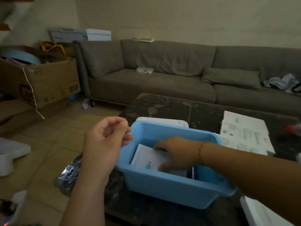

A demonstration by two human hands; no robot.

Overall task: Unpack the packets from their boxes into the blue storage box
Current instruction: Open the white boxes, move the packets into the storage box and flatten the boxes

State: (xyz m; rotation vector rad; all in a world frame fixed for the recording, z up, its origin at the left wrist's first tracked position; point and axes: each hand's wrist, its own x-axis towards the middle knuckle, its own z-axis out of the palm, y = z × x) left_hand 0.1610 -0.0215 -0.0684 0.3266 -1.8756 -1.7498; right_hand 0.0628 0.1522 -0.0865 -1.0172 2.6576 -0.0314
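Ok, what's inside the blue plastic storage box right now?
Inside the blue plastic storage box lies a white paper packet, with the right hand on it. A dark blue item stands beside it. The hand and near wall hide the rest.

The storage box [171,190] stands on the table [203,108]; a packet [146,158] lies in it, papers [244,132] to its right, the sofa [162,79] behind the table
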